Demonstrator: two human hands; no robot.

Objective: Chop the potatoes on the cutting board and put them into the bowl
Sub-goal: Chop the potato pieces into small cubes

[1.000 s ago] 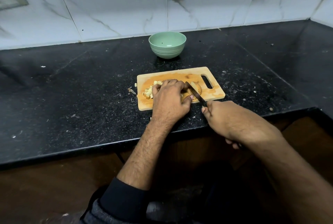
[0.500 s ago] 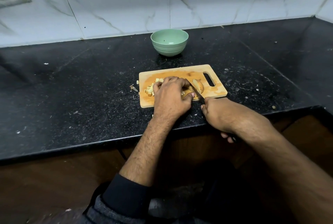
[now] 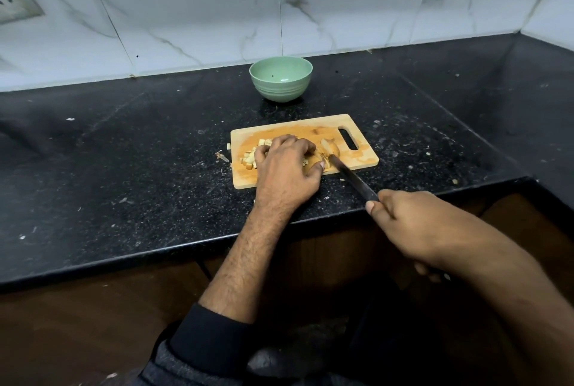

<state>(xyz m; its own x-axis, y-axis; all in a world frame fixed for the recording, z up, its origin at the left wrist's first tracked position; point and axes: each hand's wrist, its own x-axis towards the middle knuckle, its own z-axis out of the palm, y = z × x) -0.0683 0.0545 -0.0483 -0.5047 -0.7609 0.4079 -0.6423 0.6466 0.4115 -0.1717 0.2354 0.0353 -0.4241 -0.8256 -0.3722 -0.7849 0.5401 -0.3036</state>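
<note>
Gripping the knife [image 3: 352, 179] right of the cutting board [image 3: 363, 157], the right hand [image 3: 413, 224] cuts while the left hand [image 3: 285, 168] curls over a potato [image 3: 330, 147] on it.

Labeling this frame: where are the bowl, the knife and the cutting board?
bowl [image 3: 281, 87], head view, outer front wall.
knife [image 3: 354, 180], head view, middle of the dark blade.
cutting board [image 3: 366, 158], head view, bare right end beside the handle slot.

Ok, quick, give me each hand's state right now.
Left hand: fingers curled over a potato piece on the cutting board.
Right hand: gripping the knife.
</note>
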